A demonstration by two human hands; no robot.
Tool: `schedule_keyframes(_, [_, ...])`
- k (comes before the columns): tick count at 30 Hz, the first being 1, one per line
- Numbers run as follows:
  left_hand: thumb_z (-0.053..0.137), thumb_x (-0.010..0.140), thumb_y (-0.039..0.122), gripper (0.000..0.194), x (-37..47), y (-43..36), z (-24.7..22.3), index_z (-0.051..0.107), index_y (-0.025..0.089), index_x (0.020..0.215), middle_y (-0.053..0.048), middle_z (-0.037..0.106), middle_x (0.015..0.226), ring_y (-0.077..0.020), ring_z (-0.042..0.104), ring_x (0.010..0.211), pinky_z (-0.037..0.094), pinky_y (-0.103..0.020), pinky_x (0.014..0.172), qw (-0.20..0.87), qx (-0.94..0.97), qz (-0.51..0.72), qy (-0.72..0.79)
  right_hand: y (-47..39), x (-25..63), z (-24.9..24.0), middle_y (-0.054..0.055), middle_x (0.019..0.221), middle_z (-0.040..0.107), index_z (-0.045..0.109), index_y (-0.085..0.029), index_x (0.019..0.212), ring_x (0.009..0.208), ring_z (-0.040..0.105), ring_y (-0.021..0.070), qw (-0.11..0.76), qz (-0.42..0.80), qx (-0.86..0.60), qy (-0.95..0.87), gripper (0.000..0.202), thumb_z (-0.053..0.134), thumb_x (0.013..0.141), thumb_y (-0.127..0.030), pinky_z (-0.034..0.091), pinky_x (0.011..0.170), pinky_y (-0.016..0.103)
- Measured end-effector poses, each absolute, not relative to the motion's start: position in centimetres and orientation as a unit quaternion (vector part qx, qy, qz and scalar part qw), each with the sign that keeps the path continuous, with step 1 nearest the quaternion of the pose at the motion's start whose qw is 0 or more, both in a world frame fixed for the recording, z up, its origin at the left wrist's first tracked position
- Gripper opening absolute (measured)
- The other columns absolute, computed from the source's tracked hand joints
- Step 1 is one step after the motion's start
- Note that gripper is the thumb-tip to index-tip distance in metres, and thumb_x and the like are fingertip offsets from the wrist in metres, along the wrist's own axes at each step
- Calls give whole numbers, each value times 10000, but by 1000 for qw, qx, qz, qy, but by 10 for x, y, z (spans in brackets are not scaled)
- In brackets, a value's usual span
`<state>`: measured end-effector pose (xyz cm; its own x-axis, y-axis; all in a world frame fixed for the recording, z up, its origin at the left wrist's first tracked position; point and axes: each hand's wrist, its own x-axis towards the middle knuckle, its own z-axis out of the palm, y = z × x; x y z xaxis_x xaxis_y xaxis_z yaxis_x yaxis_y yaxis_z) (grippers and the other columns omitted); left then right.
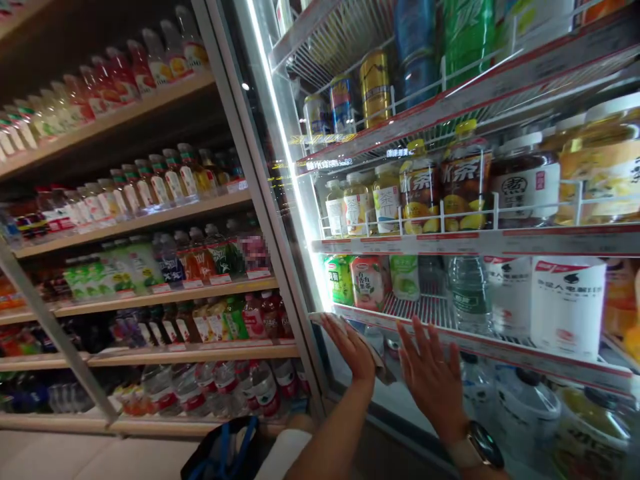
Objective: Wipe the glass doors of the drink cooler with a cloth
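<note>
Glass door (387, 410) before shelved bottles (420, 183)

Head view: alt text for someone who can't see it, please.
A left hand lies flat over a cloth at a lit drinks cooler; the right hand, watch on its wrist, is spread alongside. Bottles line shelves at left.

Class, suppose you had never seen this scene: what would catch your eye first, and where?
The bright light strip comes first, running down the left edge of the drinks cooler. Lower down, the left hand lies flat over a cloth, while the right hand beside it has its fingers spread and a watch on the wrist.
</note>
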<state>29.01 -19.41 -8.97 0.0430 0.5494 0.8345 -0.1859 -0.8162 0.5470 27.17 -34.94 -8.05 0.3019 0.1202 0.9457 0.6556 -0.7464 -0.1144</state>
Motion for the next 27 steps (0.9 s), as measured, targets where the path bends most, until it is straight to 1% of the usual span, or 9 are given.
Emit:
schedule_keyframes(2, [296, 996, 242, 589, 289, -216, -64, 108, 226, 1554, -115, 93, 1636, -235, 36, 1493, 150, -541, 1200, 291, 694, 648, 119, -350, 272, -82, 49, 1524, 402, 320, -296, 1508, 1475, 251, 234, 254, -531, -766, -258, 583, 497, 953, -277, 68, 1225, 483])
schedule_keyframes(4, [305, 992, 245, 611, 290, -229, -31, 73, 227, 1558, -100, 64, 1640, -250, 24, 1501, 122, -561, 1212, 278, 707, 646, 72, -351, 273, -83, 54, 1530, 391, 320, -299, 1509, 1476, 248, 244, 257, -524, -766, -269, 580, 483, 952, -278, 78, 1222, 503])
schedule_keyframes(8, [329, 988, 264, 614, 293, -225, 17, 104, 223, 1558, -82, 139, 1636, -252, 31, 1507, 129, -541, 1229, 231, 721, 654, 5, -354, 272, -84, 60, 1535, 385, 308, -301, 1513, 1474, 254, 244, 254, -521, -767, -277, 586, 481, 953, -287, 84, 1220, 510])
schedule_keyframes(11, [308, 991, 268, 598, 296, -208, 12, 121, 217, 1557, -87, 144, 1634, -248, 63, 1507, 135, -523, 1230, 231, 719, 656, 0, -354, 271, -83, 61, 1544, 369, 313, -298, 1511, 1481, 234, 226, 252, -522, -768, -273, 582, 493, 958, -308, 66, 1226, 475])
schedule_keyframes(14, [280, 996, 263, 579, 296, -192, -21, 135, 205, 1554, -92, 142, 1636, -229, 74, 1506, 150, -504, 1224, 256, 696, 668, 58, -353, 270, -83, 58, 1547, 364, 311, -289, 1512, 1487, 216, 214, 238, -524, -774, -263, 599, 521, 951, -308, 59, 1230, 445])
schedule_keyframes(18, [278, 1001, 301, 576, 292, -184, -78, 164, 162, 1549, -124, 154, 1629, -206, 119, 1499, 146, -425, 1224, 311, 662, 662, 160, -352, 272, -85, 54, 1562, 343, 276, -290, 1522, 1490, 207, 213, 215, -536, -777, -251, 611, 508, 957, -314, 57, 1228, 449])
schedule_keyframes(21, [292, 1004, 338, 589, 289, -191, -96, 186, 118, 1541, -161, 132, 1624, -221, 102, 1500, 116, -409, 1228, 356, 641, 646, 212, -353, 274, -86, 53, 1574, 322, 259, -289, 1527, 1490, 207, 213, 210, -537, -778, -250, 609, 488, 963, -322, 65, 1225, 454])
schedule_keyframes(24, [300, 1005, 333, 580, 292, -202, -69, 180, 165, 1547, -127, 134, 1630, -226, 52, 1505, 90, -449, 1231, 350, 642, 656, 187, -353, 274, -86, 46, 1583, 301, 258, -286, 1528, 1495, 191, 203, 206, -540, -777, -249, 594, 464, 973, -321, 63, 1224, 440])
schedule_keyframes(27, [301, 1006, 305, 573, 297, -208, -10, 152, 219, 1553, -83, 146, 1636, -221, 21, 1509, 89, -478, 1231, 305, 664, 677, 93, -352, 273, -85, 48, 1582, 304, 260, -289, 1528, 1492, 200, 209, 208, -544, -773, -251, 579, 443, 980, -322, 74, 1221, 447])
